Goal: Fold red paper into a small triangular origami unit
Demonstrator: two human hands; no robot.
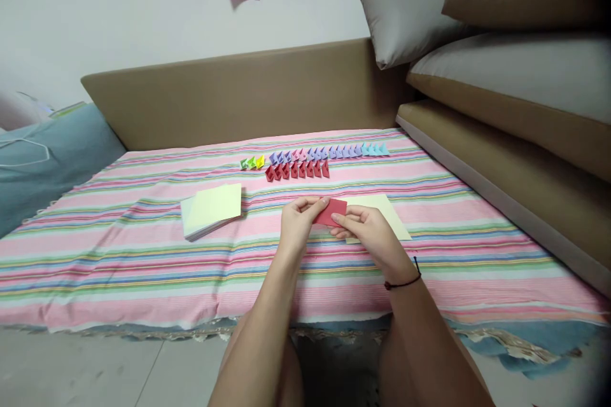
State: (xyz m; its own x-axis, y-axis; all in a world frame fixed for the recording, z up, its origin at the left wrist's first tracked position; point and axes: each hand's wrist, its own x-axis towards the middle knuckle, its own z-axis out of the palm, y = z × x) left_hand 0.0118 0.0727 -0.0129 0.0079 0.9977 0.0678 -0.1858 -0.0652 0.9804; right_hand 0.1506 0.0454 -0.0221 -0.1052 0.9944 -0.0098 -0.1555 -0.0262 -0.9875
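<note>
Between my two hands is a small red piece of paper (331, 212), apparently folded, held just above the striped cloth. My left hand (303, 215) pinches its left edge, thumb on top. At its right edge, my right hand (361, 224) grips it with the thumb in front; some fingers are hidden behind. A pale yellow sheet (389, 211) lies on the cloth under and beside my right hand. Farther back stands a row of dark red folded paper pieces (302, 170). Behind these runs another row of purple, pink and light blue folded pieces (334, 153).
Left of my hands lies a stack of paper (217, 203), pale yellow on top. Green and yellow folded pieces (252, 163) sit behind it. The striped cloth (157, 254) covers the seat. Cushions (515, 76) pile up on the right, with a brown backrest (238, 98) behind.
</note>
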